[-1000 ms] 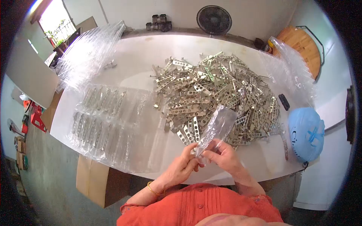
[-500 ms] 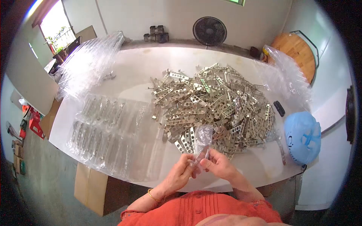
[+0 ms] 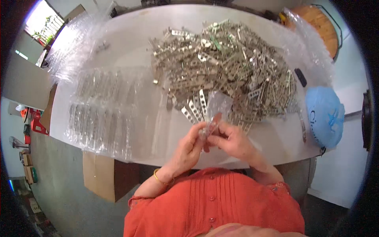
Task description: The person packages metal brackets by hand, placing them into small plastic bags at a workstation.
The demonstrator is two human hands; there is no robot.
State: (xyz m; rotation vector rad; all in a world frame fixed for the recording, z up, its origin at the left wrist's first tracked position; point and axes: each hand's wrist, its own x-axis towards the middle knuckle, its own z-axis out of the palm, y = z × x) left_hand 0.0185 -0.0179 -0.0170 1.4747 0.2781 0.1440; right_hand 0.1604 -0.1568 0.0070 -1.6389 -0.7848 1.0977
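Note:
My left hand point(image 3: 190, 147) and my right hand point(image 3: 233, 142) meet at the table's near edge, both closed on a small clear plastic bag point(image 3: 219, 105). Its upper part stands out beyond my fingers, toward the pile of perforated metal strips point(image 3: 233, 67). What the bag holds is too blurred to tell. Several loose strips point(image 3: 195, 107) fan out just beyond my left hand. On the left of the table, clear plastic packets with strips inside point(image 3: 98, 124) lie in two rows.
Clear plastic bags point(image 3: 75, 47) are heaped at the back left, with more plastic point(image 3: 310, 47) at the back right. A blue bag point(image 3: 324, 116) and a black object point(image 3: 300, 77) lie right. A cardboard box point(image 3: 98, 173) stands below the table's left front edge.
The camera view has tilted down, so the table and pile appear higher and more of the red shirt shows. Both hands keep hold of the bag, with the fingers slightly shifted.

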